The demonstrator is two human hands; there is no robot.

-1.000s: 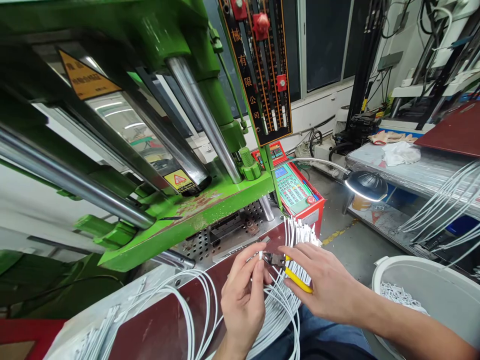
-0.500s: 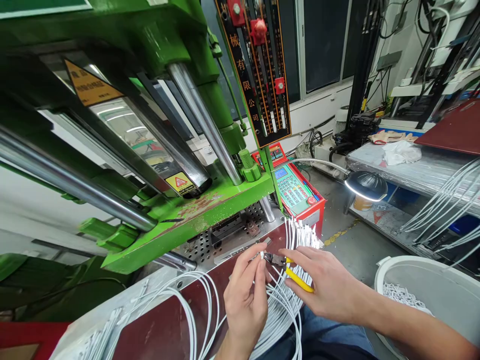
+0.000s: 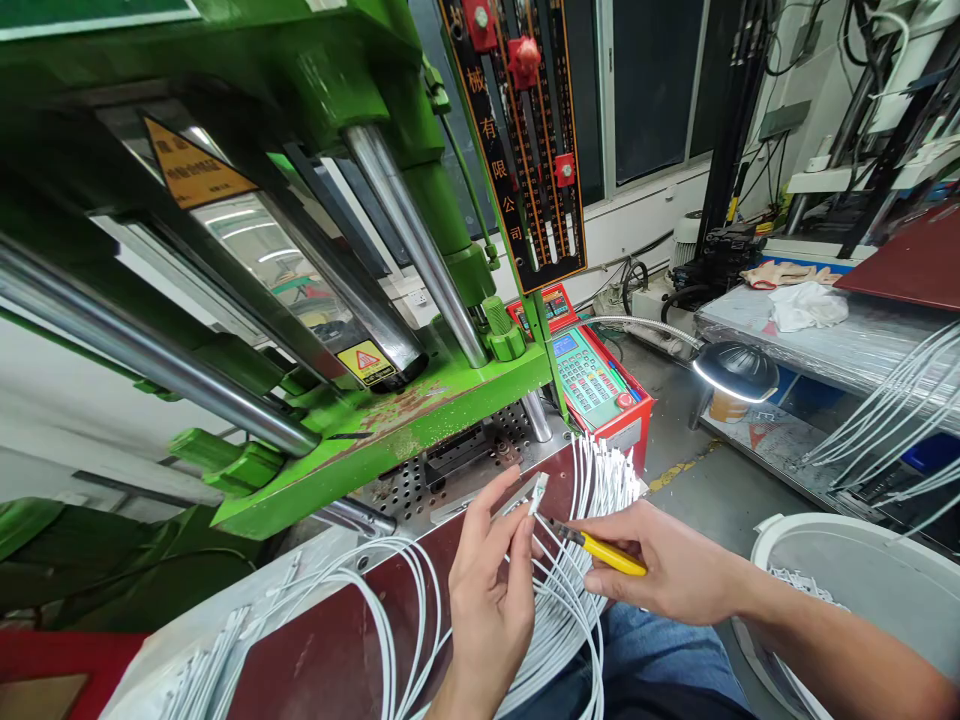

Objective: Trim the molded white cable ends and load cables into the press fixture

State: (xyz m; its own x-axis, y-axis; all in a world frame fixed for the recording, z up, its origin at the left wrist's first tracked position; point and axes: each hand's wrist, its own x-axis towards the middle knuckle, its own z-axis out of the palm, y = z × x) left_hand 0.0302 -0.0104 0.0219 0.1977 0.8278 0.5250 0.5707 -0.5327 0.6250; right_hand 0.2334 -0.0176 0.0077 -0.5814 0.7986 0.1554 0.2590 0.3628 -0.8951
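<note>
Left hand point(image 3: 491, 585) upright, pinching; right hand point(image 3: 664, 560) curled, gripping; 2 hands just apart.

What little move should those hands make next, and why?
Probably ease the yellow-handled pliers closer to the white cable end: the left hand pinches it up, and the right hand points the tool toward it, though whether they touch is unclear.

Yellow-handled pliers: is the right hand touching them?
Touching. The head view shows the right hand gripping the yellow-handled pliers, its fingers around the handle.
</note>
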